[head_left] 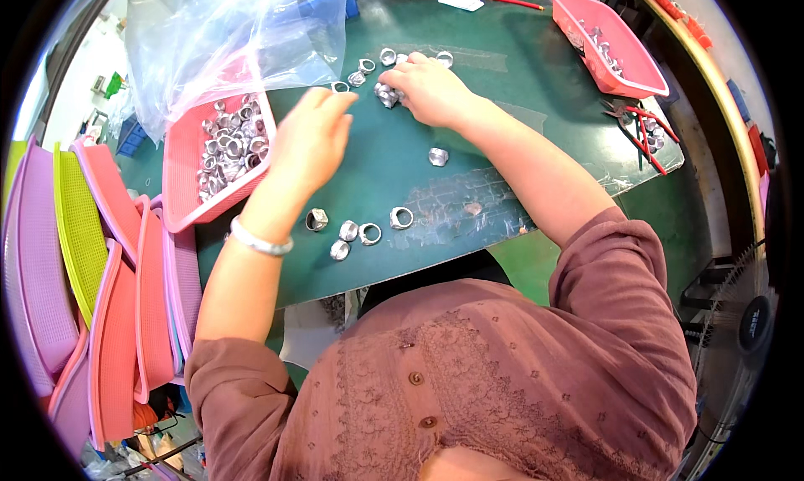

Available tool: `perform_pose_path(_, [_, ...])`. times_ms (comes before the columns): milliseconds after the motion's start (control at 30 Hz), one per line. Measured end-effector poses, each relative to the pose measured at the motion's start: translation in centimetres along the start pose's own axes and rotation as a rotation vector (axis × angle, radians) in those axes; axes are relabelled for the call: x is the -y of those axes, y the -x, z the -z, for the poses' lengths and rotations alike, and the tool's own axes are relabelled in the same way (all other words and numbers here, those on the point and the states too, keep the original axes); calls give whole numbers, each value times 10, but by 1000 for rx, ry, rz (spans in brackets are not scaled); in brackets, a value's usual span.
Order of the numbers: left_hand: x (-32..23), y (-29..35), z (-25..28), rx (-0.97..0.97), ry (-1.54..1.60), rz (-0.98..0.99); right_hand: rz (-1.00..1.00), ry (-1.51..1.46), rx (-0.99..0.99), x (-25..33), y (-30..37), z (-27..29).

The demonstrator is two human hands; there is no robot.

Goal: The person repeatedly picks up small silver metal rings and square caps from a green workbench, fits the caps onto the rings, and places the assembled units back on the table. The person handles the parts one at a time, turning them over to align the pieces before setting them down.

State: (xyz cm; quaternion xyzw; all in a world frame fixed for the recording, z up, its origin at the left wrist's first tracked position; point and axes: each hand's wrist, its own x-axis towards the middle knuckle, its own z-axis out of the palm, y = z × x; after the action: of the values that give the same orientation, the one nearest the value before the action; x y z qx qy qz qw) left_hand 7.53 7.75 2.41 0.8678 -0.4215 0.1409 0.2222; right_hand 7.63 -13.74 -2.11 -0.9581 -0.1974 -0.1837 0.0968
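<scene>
My left hand (310,137) hovers over the green table (519,87), fingers pinched on a small silver metal ring (339,86) at its tips. My right hand (429,87) rests farther back, fingers curled over a small cluster of silver rings (387,94). More loose rings (366,64) lie in a row just beyond both hands. A single ring (438,156) lies below my right wrist. Several rings (358,228) sit near the table's front edge, under my left forearm.
A pink basket (180,192) heaped with silver rings stands at the left under a clear plastic bag (226,37). Another pink basket (620,54) with a few rings sits at the back right, red-handled tools (641,129) beside it. Stacked coloured trays (92,263) lean at far left.
</scene>
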Motion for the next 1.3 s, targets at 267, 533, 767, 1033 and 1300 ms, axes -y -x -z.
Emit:
perform_pose_path(267, [6,-49,-54,327,-115,128,32,-243,-215,-13,5,1])
perform_pose_path(533, [11,-33,-37,249,885,560,-417,-1270,-51,-12,3,16])
perform_pose_path(767, [2,-15,-23,100,1348,548,-398,-1685,-31,-3,5,15])
perform_pose_path(1033, [4,-8,-18,70,1494,579,-377,-1556,-51,11,8,20])
perform_pose_path(1300, [0,-8,-20,81,1662,606,-118,-1345,-164,22,12,21])
